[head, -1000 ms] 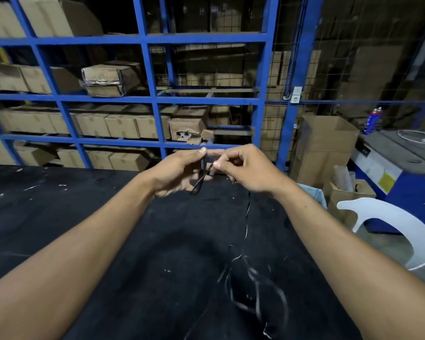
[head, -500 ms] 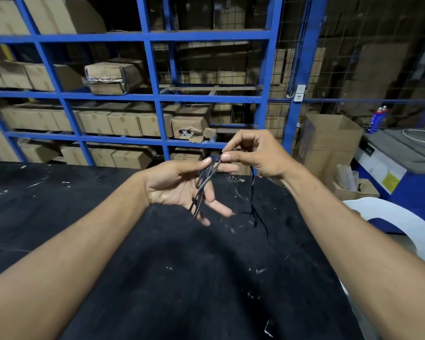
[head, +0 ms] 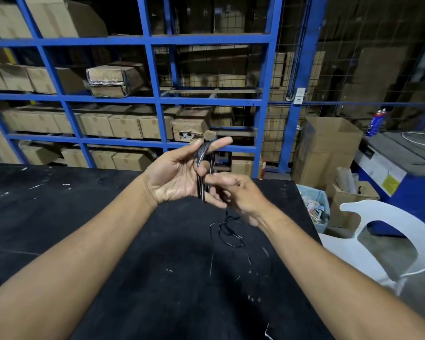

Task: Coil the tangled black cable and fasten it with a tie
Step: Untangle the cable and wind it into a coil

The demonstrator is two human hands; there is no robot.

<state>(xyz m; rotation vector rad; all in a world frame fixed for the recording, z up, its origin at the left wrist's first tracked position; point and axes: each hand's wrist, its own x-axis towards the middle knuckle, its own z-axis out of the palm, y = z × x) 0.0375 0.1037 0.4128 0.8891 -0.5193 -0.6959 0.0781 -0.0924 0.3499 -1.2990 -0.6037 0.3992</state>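
The person stands at a black table with both hands raised above its far part, and the winding is only partly done. The left hand is turned palm-up with its fingers spread wide, and the black cable runs in several tight loops from the forefinger down across the palm. The right hand, just right of it and touching, has its fingers drawn narrow on the strand where it leaves the bundle; motion blur hides exactly how they pinch. The remaining cable drops beneath that hand and lies in a loose tangle on the table, nearer than the hands, with thin stretches trailing nearer still. To do this step well, I would keep the left fingers stiff and spread so each turn comes out the same length, and lay every new turn flat beside the last. The right hand should feed with light tension and stop whenever the loose heap snags, since pulling could tighten a knot. I see no tie anywhere, so it will need finding before the bundle is released.
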